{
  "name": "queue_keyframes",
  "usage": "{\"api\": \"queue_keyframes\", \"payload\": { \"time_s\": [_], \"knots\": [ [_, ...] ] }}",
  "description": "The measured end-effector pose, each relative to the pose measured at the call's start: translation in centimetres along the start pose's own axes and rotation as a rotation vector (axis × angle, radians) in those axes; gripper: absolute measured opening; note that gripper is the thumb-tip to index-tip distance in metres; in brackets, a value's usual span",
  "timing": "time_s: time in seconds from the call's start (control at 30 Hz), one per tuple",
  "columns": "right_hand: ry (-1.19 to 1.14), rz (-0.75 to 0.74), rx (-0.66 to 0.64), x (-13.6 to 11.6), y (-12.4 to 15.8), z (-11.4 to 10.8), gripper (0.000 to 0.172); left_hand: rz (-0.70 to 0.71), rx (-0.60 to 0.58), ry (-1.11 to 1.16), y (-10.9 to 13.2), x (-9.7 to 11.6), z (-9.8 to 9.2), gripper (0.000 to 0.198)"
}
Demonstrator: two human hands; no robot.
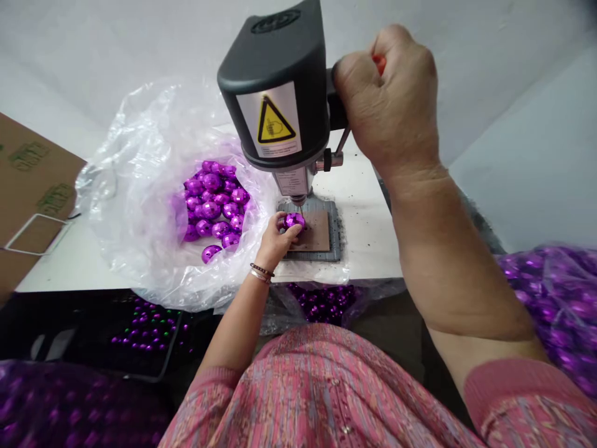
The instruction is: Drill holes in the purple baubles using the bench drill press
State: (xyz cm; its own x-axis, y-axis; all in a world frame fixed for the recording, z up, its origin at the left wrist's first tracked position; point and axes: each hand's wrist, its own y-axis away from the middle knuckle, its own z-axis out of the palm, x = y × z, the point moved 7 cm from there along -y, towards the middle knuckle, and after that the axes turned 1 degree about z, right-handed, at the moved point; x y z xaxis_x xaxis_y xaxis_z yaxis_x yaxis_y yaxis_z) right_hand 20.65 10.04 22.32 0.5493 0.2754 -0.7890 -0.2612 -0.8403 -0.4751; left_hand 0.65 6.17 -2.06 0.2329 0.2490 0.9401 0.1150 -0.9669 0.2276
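My left hand (275, 239) holds a faceted purple mirror ball (295, 221) on a brown pad (317, 236), right below the drill bit (300, 209) of a black bench drill press (275, 87). The bit's tip looks very close to the ball, but I cannot tell whether they touch. My right hand (387, 99) is closed around the red-tipped feed lever (379, 62) on the drill's right side. Just left of my left hand, a heap of similar purple balls (212, 205) lies in a clear plastic bag (140, 186).
The drill's grey base plate (333, 249) stands on a white table (368, 230), with a cardboard box (32, 186) at far left. Below the table edge are a black crate of small purple and green balls (144, 330) and bagged purple balls (555, 305).
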Motion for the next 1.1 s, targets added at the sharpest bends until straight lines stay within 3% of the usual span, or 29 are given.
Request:
{"api": "queue_keyframes", "payload": {
  "time_s": [0.33, 0.57, 0.8, 1.1],
  "knots": [
    [-0.025, -0.006, -0.023, 0.0, 0.3, 0.0, 0.038, 0.222, 0.015, -0.434, -0.2, 2.1, 0.7, 0.051],
    [-0.028, -0.038, -0.023, 0.0, 0.9, -0.1, 0.039, 0.264, 0.000, -0.411, -1.3, 1.7, 1.7, 0.069],
    [-0.116, -0.324, 0.052, 0.8, 4.9, -1.2, 0.025, 0.289, 0.009, -0.341, -1.5, 0.6, 1.9, 0.071],
    [0.229, -0.604, 0.164, 3.3, 10.5, -0.8, 0.017, 0.337, 0.003, -0.359, -1.5, 0.8, 2.0, 0.065]
  ]
}}
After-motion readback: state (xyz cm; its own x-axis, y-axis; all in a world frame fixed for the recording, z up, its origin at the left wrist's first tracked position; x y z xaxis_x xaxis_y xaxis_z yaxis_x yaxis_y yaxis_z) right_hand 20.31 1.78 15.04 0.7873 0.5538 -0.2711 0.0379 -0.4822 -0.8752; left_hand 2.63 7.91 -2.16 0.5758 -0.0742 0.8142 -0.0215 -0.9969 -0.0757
